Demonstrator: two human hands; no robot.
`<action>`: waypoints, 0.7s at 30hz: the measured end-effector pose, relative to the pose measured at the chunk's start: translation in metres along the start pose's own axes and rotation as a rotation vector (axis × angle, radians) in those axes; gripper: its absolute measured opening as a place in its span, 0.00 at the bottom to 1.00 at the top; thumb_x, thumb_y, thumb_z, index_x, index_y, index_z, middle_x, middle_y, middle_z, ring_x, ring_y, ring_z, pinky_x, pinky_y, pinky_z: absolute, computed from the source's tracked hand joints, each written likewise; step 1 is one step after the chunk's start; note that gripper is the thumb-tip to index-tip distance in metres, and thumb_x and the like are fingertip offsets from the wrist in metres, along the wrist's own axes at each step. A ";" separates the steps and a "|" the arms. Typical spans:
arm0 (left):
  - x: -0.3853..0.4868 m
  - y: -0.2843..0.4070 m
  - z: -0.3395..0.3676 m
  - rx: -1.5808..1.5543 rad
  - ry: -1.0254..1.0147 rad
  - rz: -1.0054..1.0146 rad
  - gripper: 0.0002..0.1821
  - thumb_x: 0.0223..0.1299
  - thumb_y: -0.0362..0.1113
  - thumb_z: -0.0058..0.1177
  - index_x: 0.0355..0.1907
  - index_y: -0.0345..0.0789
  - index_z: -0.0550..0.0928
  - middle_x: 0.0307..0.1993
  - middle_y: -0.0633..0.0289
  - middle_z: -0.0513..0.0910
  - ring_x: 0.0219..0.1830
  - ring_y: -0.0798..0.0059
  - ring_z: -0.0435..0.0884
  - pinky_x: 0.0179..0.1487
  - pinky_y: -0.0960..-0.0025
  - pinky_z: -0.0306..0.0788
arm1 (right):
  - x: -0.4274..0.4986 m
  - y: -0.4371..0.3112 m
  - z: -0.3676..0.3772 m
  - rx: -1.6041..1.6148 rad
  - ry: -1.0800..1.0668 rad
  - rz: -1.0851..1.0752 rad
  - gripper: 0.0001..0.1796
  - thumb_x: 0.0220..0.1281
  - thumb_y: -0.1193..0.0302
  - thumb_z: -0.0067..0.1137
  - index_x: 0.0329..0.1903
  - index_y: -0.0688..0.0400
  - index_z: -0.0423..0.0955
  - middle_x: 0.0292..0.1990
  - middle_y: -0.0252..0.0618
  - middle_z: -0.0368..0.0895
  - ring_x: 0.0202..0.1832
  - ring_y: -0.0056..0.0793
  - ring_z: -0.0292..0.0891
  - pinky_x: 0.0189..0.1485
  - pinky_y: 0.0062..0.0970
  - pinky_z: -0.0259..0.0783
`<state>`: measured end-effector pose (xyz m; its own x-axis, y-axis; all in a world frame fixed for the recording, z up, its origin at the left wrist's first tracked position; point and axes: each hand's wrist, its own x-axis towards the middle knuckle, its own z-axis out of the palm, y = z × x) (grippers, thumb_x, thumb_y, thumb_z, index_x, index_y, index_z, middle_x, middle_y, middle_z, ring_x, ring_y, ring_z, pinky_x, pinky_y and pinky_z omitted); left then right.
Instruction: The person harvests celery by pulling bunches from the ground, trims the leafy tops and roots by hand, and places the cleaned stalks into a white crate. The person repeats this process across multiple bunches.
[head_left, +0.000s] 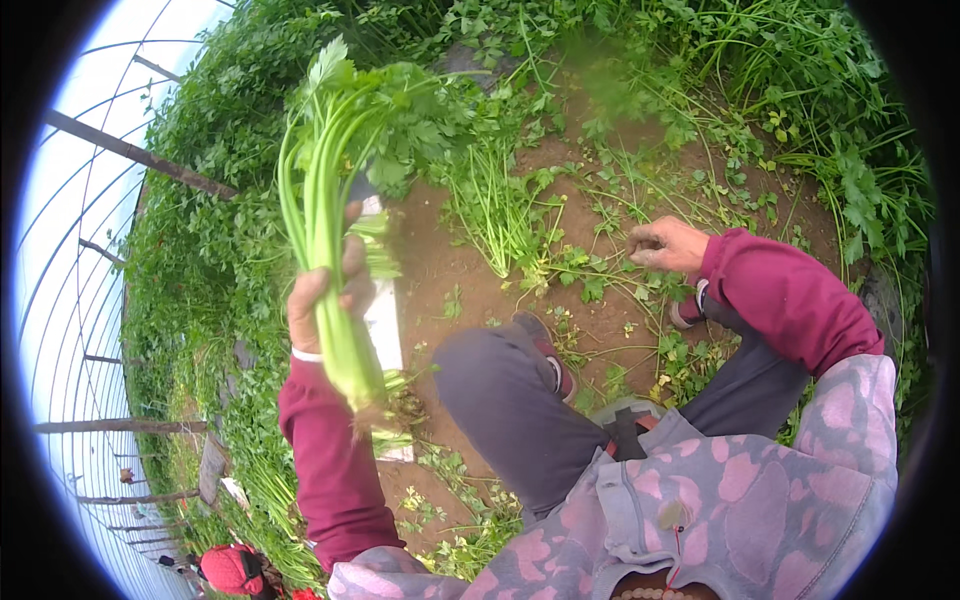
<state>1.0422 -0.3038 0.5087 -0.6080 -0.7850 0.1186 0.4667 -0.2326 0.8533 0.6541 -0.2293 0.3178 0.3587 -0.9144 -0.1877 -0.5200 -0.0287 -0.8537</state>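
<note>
My left hand (322, 292) grips a bunch of celery (337, 330) by its stalks, the pale root end with fine roots pointing down and the leafy top up. Over bare soil and loose green stems hovers my right hand (664, 244), its fingers curled; whether something thin is between them cannot be told. Cut celery stems with leaves (499, 217) lie on the soil between the two hands. Under and beside my left arm, a white sheet (385, 315) bears more celery (381, 247), partly hidden.
Dense standing celery (217, 127) grows at the left, and more (840, 97) at the upper right. Trimmed leaves litter the soil (457, 300) around my legs. Hoops and wooden poles (135, 154) of a tunnel greenhouse stand far left. A person in a red cap (231, 568) is at the lower left.
</note>
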 end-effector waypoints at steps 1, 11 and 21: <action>-0.013 -0.003 0.000 0.314 0.255 -0.145 0.40 0.51 0.36 0.55 0.63 0.25 0.52 0.29 0.67 0.67 0.21 0.87 0.68 0.20 0.84 0.63 | 0.007 0.005 -0.003 -0.169 -0.032 -0.016 0.14 0.55 0.67 0.54 0.41 0.62 0.74 0.31 0.48 0.79 0.33 0.37 0.77 0.38 0.34 0.70; -0.151 0.035 0.012 0.335 0.377 0.003 0.38 0.39 0.36 0.62 0.56 0.28 0.65 0.20 0.70 0.70 0.15 0.84 0.68 0.16 0.84 0.64 | 0.056 -0.058 -0.009 -0.170 0.360 -0.179 0.14 0.54 0.66 0.55 0.40 0.63 0.74 0.32 0.44 0.78 0.36 0.31 0.75 0.41 0.31 0.70; -0.230 0.011 0.019 -0.076 0.268 0.051 0.42 0.40 0.29 0.59 0.61 0.26 0.55 0.22 0.65 0.72 0.14 0.79 0.71 0.14 0.79 0.70 | 0.165 -0.234 0.076 -0.427 0.210 -0.363 0.23 0.58 0.61 0.52 0.54 0.57 0.66 0.41 0.49 0.78 0.44 0.46 0.74 0.49 0.38 0.69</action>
<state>1.1749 -0.1147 0.5008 -0.3955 -0.9184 0.0131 0.5450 -0.2232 0.8082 0.8942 -0.3425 0.4498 0.4332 -0.8749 0.2167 -0.6743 -0.4741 -0.5661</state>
